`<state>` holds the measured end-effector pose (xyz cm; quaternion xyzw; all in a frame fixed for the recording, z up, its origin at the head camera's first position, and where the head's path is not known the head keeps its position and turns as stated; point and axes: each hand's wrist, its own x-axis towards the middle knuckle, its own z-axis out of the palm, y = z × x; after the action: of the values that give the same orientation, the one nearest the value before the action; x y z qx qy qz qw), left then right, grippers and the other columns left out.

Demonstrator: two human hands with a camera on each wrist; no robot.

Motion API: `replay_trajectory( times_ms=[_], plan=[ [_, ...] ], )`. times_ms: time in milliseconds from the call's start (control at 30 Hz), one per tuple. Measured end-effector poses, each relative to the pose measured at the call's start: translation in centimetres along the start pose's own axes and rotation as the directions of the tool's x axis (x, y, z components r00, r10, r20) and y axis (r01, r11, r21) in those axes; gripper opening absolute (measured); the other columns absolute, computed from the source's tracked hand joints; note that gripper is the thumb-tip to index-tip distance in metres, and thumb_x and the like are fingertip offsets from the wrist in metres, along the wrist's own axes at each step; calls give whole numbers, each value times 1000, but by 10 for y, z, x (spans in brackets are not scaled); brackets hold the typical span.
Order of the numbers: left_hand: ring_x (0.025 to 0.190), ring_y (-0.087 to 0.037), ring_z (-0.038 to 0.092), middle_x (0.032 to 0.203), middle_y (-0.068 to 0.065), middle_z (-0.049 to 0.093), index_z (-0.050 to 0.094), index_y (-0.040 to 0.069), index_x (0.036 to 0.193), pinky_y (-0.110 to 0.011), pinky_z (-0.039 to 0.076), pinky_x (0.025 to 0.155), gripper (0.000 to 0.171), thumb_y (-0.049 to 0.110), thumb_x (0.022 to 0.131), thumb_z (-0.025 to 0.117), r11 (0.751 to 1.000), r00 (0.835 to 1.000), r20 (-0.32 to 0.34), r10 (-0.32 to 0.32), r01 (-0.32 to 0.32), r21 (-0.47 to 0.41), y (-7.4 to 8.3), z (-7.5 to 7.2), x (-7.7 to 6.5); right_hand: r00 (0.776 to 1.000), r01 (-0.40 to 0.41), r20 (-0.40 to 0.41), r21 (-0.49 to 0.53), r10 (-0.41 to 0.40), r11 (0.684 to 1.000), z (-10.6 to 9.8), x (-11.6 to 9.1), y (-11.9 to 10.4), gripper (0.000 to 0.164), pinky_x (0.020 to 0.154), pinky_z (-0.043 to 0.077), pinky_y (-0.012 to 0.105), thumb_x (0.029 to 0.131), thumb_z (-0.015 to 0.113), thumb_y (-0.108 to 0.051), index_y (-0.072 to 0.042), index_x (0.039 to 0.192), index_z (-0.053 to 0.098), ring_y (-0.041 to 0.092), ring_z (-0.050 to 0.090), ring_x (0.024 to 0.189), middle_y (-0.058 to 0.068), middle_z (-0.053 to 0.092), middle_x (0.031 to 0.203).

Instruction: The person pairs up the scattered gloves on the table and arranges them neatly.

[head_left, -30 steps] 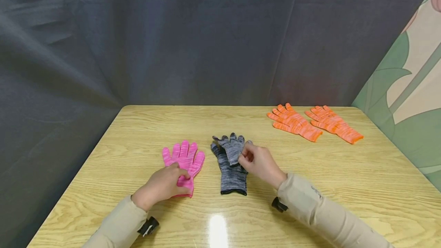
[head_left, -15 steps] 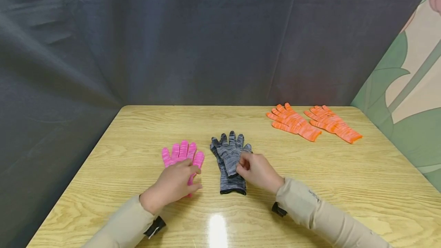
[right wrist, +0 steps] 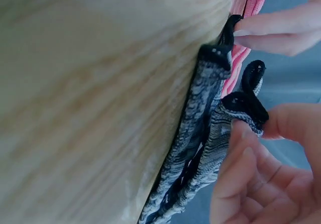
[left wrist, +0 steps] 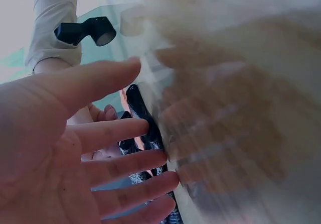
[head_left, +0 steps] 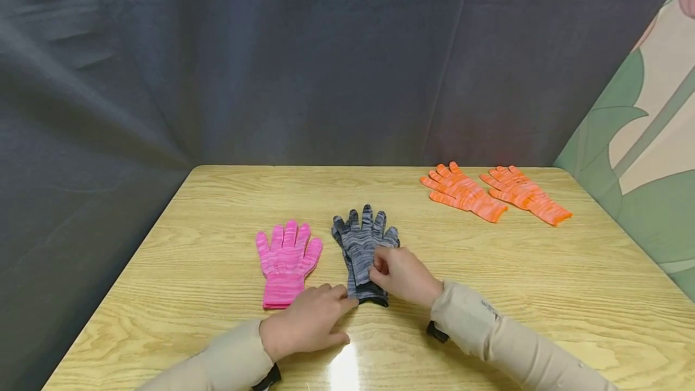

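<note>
fingers (right wrist: 242,158) pinch upper grey glove (head_left: 362,248)

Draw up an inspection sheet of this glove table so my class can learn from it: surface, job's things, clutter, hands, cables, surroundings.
Surface: light wood-grain table, with a bright reflection near the front.
Job's things: upper grey glove over the lower grey glove, its black cuff lifted; the lower cuff shows below it.
Clutter: only other gloves; pink glove flat to the left, two orange gloves side by side at far right.
Left hand: fingers outstretched, fingertips at the lower cuff.
Right hand: pinches the upper cuff.
Cables: nothing seen.
Surroundings: dark cloth behind and at left, wall with leaf pattern at right.
</note>
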<state>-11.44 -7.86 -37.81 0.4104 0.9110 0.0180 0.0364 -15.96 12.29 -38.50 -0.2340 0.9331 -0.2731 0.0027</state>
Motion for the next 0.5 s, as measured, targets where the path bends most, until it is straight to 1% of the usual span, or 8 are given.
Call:
replay_trajectory(
  times_ms=[100,167,333,500],
  plan=[
    [86,-15,54,111,-3,58,58,15,126,-25,48,68,61,47,75,71,1000,1000,21,4,-4,18,0,2,-2,1000,11,29,1,-11,1000,-1,-1,-1,18,44,33,16,82,61,-8,-13,68,51,3,38,48,-6,47,57],
    [85,-14,52,110,-2,57,58,16,127,-23,46,67,63,48,74,72,1000,1000,24,6,-7,20,-1,2,-2,999,37,37,-10,-36,999,-1,-2,-2,18,44,33,16,82,61,-8,-12,67,50,2,37,48,-6,47,57],
    [83,-14,49,107,-2,56,58,17,126,-22,43,64,63,50,74,71,1000,1000,28,8,-9,19,-2,2,-2,996,65,56,-30,-63,997,-1,-5,-5,18,44,33,16,80,60,-8,-13,66,50,1,37,48,-7,45,56],
    [85,-14,49,106,-2,56,59,18,125,-23,43,66,61,49,74,71,1000,1000,13,5,-5,22,-2,3,-3,994,70,82,-50,-65,996,1,-6,-6,20,44,31,16,82,60,-10,-14,66,49,1,36,47,-8,44,55]
  ],
)
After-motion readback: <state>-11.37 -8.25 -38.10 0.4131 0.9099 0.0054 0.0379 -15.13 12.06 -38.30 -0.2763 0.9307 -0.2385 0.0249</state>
